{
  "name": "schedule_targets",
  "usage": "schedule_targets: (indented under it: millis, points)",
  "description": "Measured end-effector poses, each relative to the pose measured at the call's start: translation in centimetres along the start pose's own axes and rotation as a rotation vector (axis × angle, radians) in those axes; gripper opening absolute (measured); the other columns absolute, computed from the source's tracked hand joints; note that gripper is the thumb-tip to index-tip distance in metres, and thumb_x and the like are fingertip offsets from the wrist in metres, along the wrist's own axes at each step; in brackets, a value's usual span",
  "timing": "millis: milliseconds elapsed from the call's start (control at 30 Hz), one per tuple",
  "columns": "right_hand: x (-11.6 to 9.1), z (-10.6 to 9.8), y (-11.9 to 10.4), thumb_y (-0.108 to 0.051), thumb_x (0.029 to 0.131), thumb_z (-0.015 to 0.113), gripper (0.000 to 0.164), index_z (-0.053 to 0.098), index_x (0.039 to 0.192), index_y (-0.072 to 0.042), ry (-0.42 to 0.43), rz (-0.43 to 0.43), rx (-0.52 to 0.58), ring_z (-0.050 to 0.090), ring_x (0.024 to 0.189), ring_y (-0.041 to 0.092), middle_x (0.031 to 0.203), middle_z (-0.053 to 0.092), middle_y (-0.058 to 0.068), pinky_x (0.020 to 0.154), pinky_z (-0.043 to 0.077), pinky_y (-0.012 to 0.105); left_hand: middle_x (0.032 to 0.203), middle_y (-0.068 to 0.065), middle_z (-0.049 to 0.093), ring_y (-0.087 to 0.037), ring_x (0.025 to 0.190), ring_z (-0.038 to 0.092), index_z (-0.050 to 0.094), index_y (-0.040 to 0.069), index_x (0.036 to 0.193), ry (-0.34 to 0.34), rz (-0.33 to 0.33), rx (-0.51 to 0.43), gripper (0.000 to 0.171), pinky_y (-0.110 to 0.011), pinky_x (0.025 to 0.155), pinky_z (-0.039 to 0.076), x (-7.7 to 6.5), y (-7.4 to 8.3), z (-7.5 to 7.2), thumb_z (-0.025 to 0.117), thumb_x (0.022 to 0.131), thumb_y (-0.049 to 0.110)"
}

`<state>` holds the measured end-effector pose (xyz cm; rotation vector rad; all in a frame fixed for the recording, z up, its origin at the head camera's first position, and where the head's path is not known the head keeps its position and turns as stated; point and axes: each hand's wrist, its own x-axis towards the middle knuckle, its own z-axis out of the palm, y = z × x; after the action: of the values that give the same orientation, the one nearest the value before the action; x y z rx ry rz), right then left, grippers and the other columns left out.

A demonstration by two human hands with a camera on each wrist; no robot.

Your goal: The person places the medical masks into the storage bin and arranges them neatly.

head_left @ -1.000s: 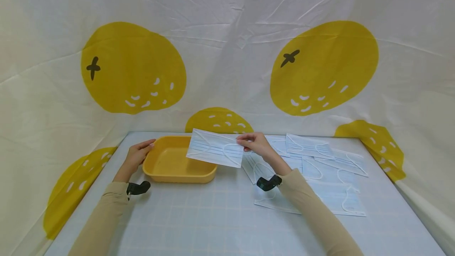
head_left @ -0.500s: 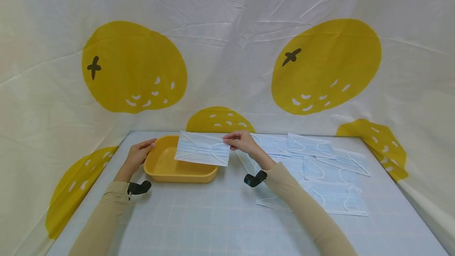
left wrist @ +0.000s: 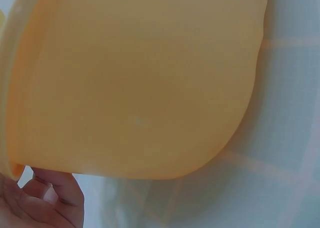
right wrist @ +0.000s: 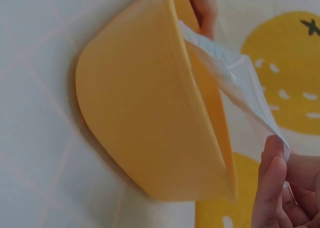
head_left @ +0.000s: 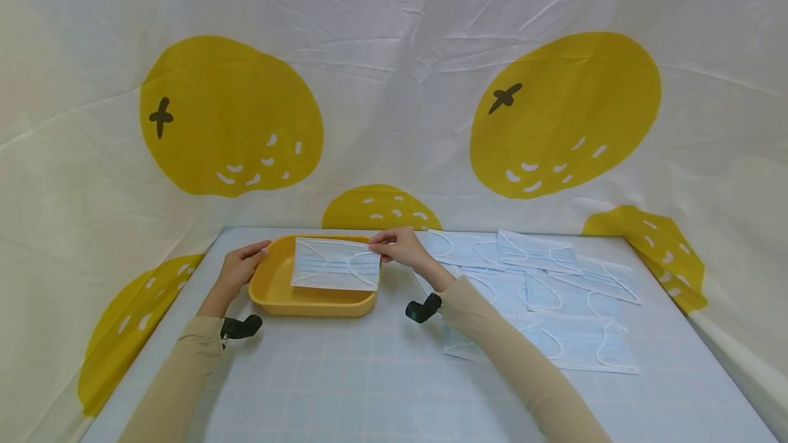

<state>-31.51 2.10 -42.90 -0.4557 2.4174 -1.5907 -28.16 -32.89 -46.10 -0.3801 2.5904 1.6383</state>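
Note:
A yellow plastic tray [head_left: 312, 308] with rounded corners stands on the table at the back left. My left hand [head_left: 235, 271] grips its left end; in the left wrist view its fingers [left wrist: 62, 193] bend under the rim. A pale blue pleated face mask [head_left: 335, 264] hangs over the tray's right half, white ear loops facing up. My right hand [head_left: 401, 249] pinches the mask's right edge between thumb and fingers. In the right wrist view the mask [right wrist: 240, 83] slants from that pinch down to the tray's rim, its far end dipping inside.
Several more face masks [head_left: 535, 292] lie spread and overlapping on the right side of the table [head_left: 345, 381]. Behind the table hangs a white cloth [head_left: 400, 122] printed with large yellow fruit.
My right hand has carried the face mask leftward and lower, from the tray's right side to over its opening. My left hand has stayed on the tray's end.

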Motion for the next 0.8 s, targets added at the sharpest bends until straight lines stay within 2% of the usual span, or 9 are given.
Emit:
schedule_targets:
  millis: [333, 800]
  points:
    - [1.2, 1.8, -0.4, -0.014, 0.088, 0.069, 0.016, 0.074, 0.099, -0.002, -0.026, -0.034, -0.024, 0.058, 0.056, 0.008, 0.089, 0.072, 0.013, 0.056, 0.055, 0.019, 0.146, -0.020, 0.044, 0.006, 0.079, 0.050, 0.042, 0.008, 0.145, 0.013, -0.001, -0.013, 0.050, -0.012, 0.065, 0.049, -0.2, 0.2, 0.1, 0.045, 0.102, 0.033]
    - [2.0, 4.0, -1.4, -0.015, 0.088, 0.070, 0.016, 0.074, 0.097, -0.003, -0.045, 0.007, -0.032, 0.059, 0.056, 0.009, 0.084, 0.072, 0.011, 0.056, 0.056, 0.020, 0.144, -0.020, 0.047, 0.000, 0.084, 0.050, 0.044, 0.009, 0.144, 0.035, 0.023, 0.018, 0.049, -0.014, 0.064, 0.047, -0.2, 0.0, 0.2, 0.046, 0.102, 0.034]
